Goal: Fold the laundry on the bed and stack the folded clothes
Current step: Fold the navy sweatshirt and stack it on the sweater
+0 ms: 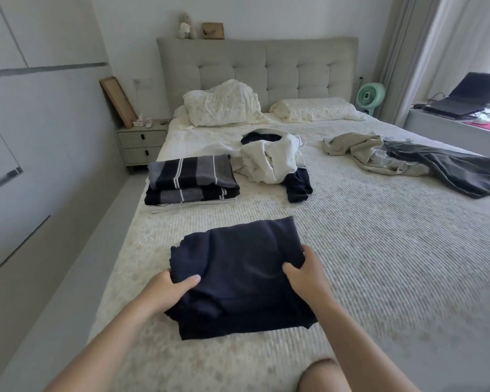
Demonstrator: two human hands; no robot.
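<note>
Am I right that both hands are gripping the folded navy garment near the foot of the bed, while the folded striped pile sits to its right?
Not quite: the head view shows the folded striped grey-and-black pile to the left of the folded navy garment, further up the bed. The left hand and right hand do grip that garment.

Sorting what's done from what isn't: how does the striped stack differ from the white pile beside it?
The striped stack is folded flat with squared edges; the white pile is crumpled and loose. The stack is dark with grey bands and thin white lines; the pile is white with dark navy cloth tangled in. Both lie on the bed, untouched by either hand.
</note>
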